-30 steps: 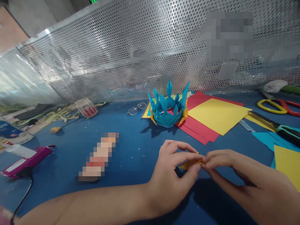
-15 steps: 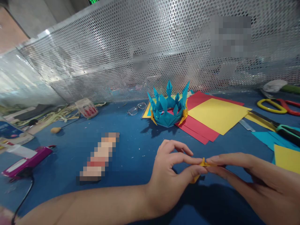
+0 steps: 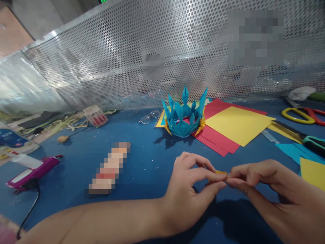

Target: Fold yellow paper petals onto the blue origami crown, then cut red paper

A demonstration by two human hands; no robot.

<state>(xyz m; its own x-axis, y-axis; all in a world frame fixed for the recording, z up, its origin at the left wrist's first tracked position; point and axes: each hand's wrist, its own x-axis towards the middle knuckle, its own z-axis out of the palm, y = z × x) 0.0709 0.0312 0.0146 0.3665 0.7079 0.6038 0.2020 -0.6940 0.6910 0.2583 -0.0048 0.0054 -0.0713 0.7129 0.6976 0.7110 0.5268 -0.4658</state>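
A small folded piece of yellow paper (image 3: 221, 173) is pinched between the fingertips of both hands, mostly hidden by them. My left hand (image 3: 189, 193) grips it from the left with thumb and forefinger, the other fingers curled above. From the right, my right hand (image 3: 269, 189) pinches its other end with thumb and forefinger. Beyond the hands a blue folded-paper crown (image 3: 183, 128) with tall points stands upright on the table. Yellow folded pieces (image 3: 201, 126) sit at its sides.
Red paper sheets (image 3: 215, 140) and a yellow sheet (image 3: 238, 125) lie right of the crown. Scissors (image 3: 298, 116) are farther right. Glasses (image 3: 149, 117), a clear cup (image 3: 95, 116), a purple glue gun (image 3: 35, 172) and a blurred-out phone-shaped object (image 3: 109, 169) lie leftward. A perforated metal screen (image 3: 114, 67) stands behind.
The yellow paper has turned and now shows as a narrow strip. My right fingers have curled in more around its end. The view has shifted slightly.
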